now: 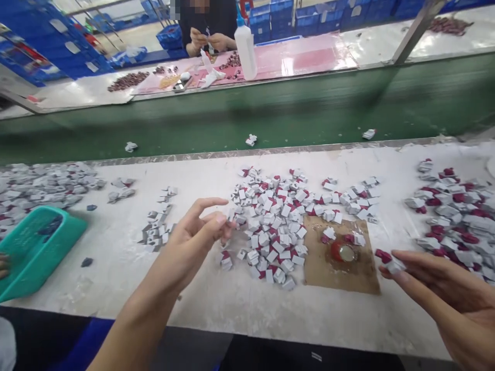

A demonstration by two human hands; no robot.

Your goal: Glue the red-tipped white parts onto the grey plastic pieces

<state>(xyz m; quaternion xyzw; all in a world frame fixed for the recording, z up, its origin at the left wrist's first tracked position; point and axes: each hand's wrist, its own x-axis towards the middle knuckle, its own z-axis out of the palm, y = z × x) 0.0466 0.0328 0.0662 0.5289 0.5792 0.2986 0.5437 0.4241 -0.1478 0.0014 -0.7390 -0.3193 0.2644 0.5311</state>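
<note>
My left hand (201, 232) is at the left edge of a central pile of small white and dark-red parts (274, 221), its fingers curled and pinched at the pile's edge; what they hold, if anything, is too small to name. At the right, my right hand (436, 288) pinches a white and dark-red part (390, 261) between thumb and fingers. Between the hands lies a brown cardboard sheet (320, 270) bearing a small round red-rimmed container (344, 252) and two loose parts.
A teal basket (65, 232) stands at the left beside a grey-white pile (50, 185), with another person's fingers at its edge. More parts (460, 216) lie right. Beyond the green belt (193, 123), a person works near a white bottle (245, 51).
</note>
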